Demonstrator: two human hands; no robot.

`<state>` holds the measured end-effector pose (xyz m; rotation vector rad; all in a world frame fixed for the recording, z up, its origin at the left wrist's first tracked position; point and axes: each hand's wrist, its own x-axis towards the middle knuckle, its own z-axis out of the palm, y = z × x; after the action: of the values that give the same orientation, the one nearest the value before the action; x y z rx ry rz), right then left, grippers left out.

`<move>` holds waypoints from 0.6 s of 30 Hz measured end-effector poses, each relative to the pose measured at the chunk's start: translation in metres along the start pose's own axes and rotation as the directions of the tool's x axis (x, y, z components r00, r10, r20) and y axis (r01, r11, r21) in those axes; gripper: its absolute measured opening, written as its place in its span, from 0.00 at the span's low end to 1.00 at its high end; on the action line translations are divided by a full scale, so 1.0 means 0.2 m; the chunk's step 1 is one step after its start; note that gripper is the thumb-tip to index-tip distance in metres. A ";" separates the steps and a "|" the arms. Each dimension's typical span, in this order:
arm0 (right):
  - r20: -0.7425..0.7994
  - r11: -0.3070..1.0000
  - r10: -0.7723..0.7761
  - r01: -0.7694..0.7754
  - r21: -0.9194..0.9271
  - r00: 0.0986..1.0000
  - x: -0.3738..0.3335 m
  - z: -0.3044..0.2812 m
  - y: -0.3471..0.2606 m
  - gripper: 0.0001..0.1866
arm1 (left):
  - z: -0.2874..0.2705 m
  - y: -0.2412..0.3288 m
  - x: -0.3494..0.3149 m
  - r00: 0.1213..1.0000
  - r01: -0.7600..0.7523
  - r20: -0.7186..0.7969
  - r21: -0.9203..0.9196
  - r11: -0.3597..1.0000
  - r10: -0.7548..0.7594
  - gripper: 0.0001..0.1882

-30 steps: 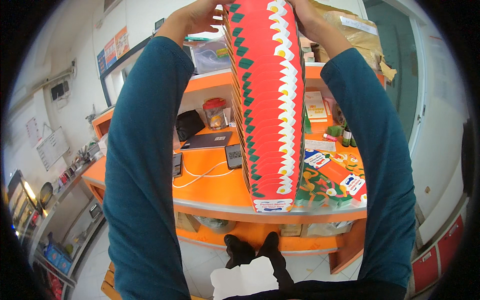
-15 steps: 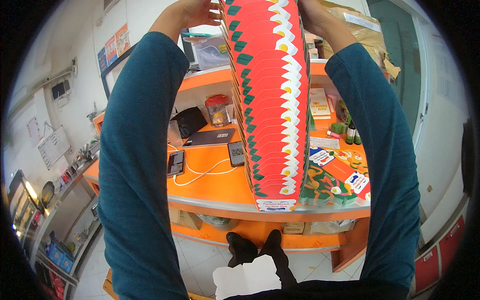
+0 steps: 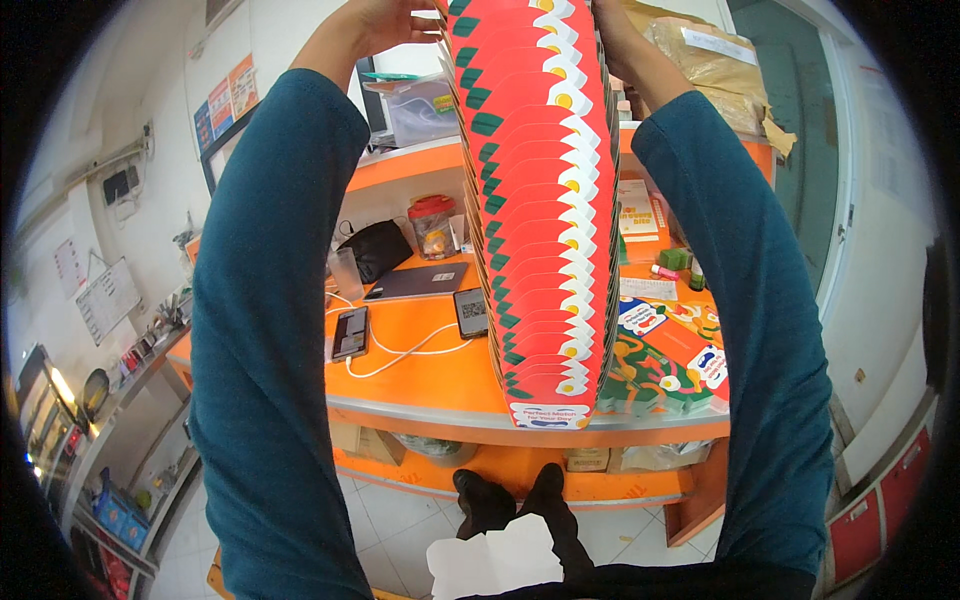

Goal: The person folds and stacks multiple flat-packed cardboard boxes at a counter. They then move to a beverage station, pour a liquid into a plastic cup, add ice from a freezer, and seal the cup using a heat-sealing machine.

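A tall stack of nested red cardboard food boxes rises from the orange counter's front edge past the top of the picture. Green leaf shapes and white-and-yellow egg prints run up its sides. My left hand is at its upper left edge, fingers bent and fingertips against the boxes. On the opposite side, my right hand reaches the upper right edge; the stack hides its fingers. The top of the stack lies outside the view.
The orange counter carries two phones with white cables, a dark laptop, a black pouch and a red-lidded jar. Flat green printed cartons lie right of the stack. A plastic bin and wrapped parcels stand on the upper shelf.
Both forearms have shifted slightly left and the view has moved a little. The hands stay beside the top of the stack, which still stands in the same place.
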<state>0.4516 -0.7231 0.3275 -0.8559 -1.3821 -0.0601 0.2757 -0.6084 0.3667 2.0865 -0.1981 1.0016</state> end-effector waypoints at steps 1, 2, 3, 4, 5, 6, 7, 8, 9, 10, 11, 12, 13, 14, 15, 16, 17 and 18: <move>0.000 1.000 0.001 -0.001 -0.005 1.000 -0.01 0.00 0.00 0.36 | 0.02 0.01 -0.01 0.999 -0.020 0.033 0.035 0.999 0.019 0.29; 0.001 1.000 0.001 -0.001 -0.008 1.000 -0.02 0.00 -0.01 0.38 | 0.02 0.01 -0.01 0.997 -0.041 0.065 0.070 0.997 0.036 0.28; 0.005 1.000 -0.001 0.001 -0.005 1.000 -0.02 0.01 -0.01 0.39 | 0.00 0.01 0.01 0.995 -0.030 0.100 0.097 0.995 0.021 0.28; -0.011 1.000 -0.015 0.015 0.017 1.000 0.00 0.01 -0.02 0.38 | -0.02 0.02 0.04 0.991 -0.021 0.134 0.126 0.992 0.004 0.28; -0.026 0.999 -0.030 0.031 0.041 0.999 0.02 0.00 -0.03 0.38 | -0.04 0.02 0.06 0.986 -0.011 0.167 0.156 0.988 -0.015 0.28; -0.046 0.998 -0.038 0.041 0.058 0.998 0.02 0.01 -0.04 0.38 | -0.03 0.02 0.05 0.984 0.031 0.170 0.169 0.985 -0.060 0.29; 0.022 0.995 -0.078 0.076 0.058 0.997 0.01 0.02 -0.04 0.38 | -0.02 0.02 0.04 0.979 0.073 0.173 0.182 0.981 -0.105 0.30; 0.089 0.992 -0.117 0.112 0.060 0.989 0.01 0.02 -0.05 0.37 | -0.01 0.02 0.03 0.973 0.114 0.175 0.195 0.974 -0.149 0.30; 0.155 0.986 -0.161 0.152 0.067 0.975 0.00 0.03 -0.09 0.37 | 0.03 0.03 -0.01 0.975 0.074 0.203 0.111 0.991 -0.095 0.32; 0.150 0.995 0.017 -0.031 0.096 0.989 0.02 -0.01 -0.11 0.34 | 0.07 0.02 -0.06 0.973 0.040 0.227 0.022 0.999 -0.044 0.34; 0.170 0.998 0.049 -0.056 0.036 0.984 0.06 -0.03 -0.10 0.34 | 0.10 0.01 -0.08 0.969 0.007 0.248 -0.069 0.998 0.011 0.36; 0.192 0.997 0.080 -0.077 -0.023 0.978 0.08 -0.03 -0.12 0.33 | 0.10 0.01 -0.05 0.995 0.075 0.072 -0.095 0.993 -0.068 0.40; 0.212 0.992 0.112 -0.097 -0.084 0.971 0.09 -0.02 -0.13 0.33 | 0.09 0.00 -0.04 0.998 0.012 0.061 -0.103 0.995 -0.005 0.41; 0.143 0.996 0.092 -0.088 -0.034 0.985 0.07 -0.04 -0.13 0.32 | 0.09 -0.03 -0.03 0.997 -0.052 0.050 -0.112 0.992 0.057 0.41; 0.074 0.996 0.083 -0.085 0.022 0.994 -0.04 0.03 -0.14 0.31 | 0.11 -0.06 -0.04 0.993 -0.103 0.038 -0.118 0.988 0.108 0.42; -0.001 0.996 0.067 -0.067 0.065 0.998 -0.11 0.06 -0.18 0.30 | 0.19 -0.05 -0.11 0.981 -0.191 -0.045 -0.129 0.973 0.187 0.41; -0.022 0.996 0.077 -0.076 0.054 0.997 -0.07 0.04 -0.16 0.30 | 0.17 -0.09 -0.07 0.980 -0.196 -0.044 -0.126 0.973 0.192 0.40; -0.038 0.996 0.078 -0.076 0.052 0.996 -0.01 0.01 -0.12 0.30 | 0.13 -0.13 0.00 0.979 -0.204 -0.048 -0.109 0.973 0.199 0.39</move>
<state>0.4372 -0.7397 0.3384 -0.8607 -1.3069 0.0174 0.3021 -0.6095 0.3431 1.9713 -0.4453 1.1218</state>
